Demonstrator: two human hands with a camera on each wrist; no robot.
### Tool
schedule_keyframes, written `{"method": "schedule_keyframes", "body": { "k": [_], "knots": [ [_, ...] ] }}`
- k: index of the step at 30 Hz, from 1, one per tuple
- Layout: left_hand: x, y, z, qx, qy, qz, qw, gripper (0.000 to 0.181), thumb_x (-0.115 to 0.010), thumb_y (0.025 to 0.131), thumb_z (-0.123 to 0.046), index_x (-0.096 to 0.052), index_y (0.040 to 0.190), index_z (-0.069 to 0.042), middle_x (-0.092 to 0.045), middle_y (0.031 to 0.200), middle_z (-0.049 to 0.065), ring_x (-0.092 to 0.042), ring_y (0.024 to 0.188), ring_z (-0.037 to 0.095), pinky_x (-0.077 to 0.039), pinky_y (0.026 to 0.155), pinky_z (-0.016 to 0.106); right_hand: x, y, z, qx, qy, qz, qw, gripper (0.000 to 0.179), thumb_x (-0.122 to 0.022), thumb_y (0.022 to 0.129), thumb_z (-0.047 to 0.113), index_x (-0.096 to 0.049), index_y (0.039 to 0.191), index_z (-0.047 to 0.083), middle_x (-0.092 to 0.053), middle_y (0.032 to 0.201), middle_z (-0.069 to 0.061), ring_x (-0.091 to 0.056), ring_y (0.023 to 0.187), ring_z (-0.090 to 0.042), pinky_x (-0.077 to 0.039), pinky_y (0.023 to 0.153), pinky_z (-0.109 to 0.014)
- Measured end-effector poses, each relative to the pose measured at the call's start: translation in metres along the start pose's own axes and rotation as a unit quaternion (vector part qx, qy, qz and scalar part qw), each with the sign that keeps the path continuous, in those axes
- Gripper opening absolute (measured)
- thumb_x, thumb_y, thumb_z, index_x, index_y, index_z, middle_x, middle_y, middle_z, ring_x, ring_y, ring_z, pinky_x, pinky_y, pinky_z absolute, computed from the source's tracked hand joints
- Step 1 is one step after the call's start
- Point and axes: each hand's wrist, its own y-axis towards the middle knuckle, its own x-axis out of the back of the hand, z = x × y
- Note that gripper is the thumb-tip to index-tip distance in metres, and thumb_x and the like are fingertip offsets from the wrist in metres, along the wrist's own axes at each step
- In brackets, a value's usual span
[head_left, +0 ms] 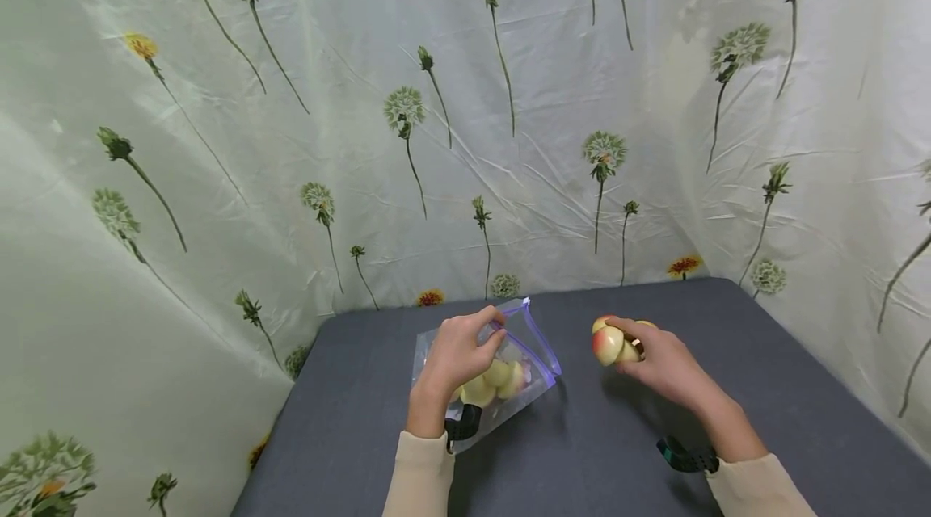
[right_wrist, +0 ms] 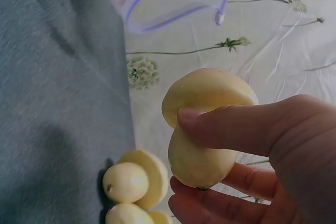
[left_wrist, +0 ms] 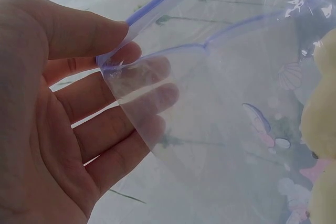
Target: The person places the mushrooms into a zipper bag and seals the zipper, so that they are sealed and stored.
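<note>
With left hand [head_left: 458, 351], pinching purple-rimmed bag [left_wrist: 226, 103], shell-printed beyond the fingers [left_wrist: 86, 96]; with right hand [head_left: 667, 363], grasping yellow fruits [right_wrist: 202, 165] against thumb.

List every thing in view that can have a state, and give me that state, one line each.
Zip bag: mouth open, purple zip strips apart, partly filled
Fruit in the bag: pale yellow, bunched together
Held fruit: gripped in the right hand
Loose fruit: lying on the grey table, close together
Left hand: pinching the bag's edge
Flowered sheet: hanging, creased
</note>
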Motion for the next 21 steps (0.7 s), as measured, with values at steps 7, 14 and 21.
{"method": "schedule_keyframes", "body": {
  "k": [7,14,21],
  "knots": [
    [0.0,-0.001,0.001,-0.004,0.0,-0.002,1.0,0.008,-0.068,0.097,-0.023,-0.07,0.105,-0.023,-0.054,0.064,-0.018,-0.022,0.041,0.004,-0.024,0.044,0.023,-0.003,0.008,0.014,0.024,0.015,-0.006,0.9996,0.065,-0.084,0.077,0.007,-0.062,0.137,0.015,-0.068,0.113,-0.003,-0.059,0.088,-0.018,-0.046,0.071,-0.041],
    [0.0,0.0,0.001,0.0,-0.005,0.0,1.0,0.008,-0.069,0.097,-0.022,-0.07,0.105,-0.023,-0.06,0.071,-0.016,-0.02,0.041,0.004,-0.023,0.044,0.023,-0.006,0.015,0.032,0.037,0.03,-0.01,0.9988,0.064,-0.084,0.077,0.009,-0.062,0.137,0.016,-0.069,0.112,0.0,-0.061,0.086,-0.015,-0.048,0.072,-0.039],
    [0.002,0.0,-0.001,0.003,-0.01,0.002,0.9999,0.007,-0.068,0.097,-0.022,-0.07,0.104,-0.023,-0.062,0.073,-0.015,-0.021,0.042,0.004,-0.024,0.045,0.023,-0.009,0.022,0.047,0.055,0.071,0.01,0.9959,0.065,-0.085,0.079,0.008,-0.06,0.139,0.015,-0.067,0.119,-0.002,-0.062,0.089,-0.017,-0.051,0.072,-0.036]
  ]
}}
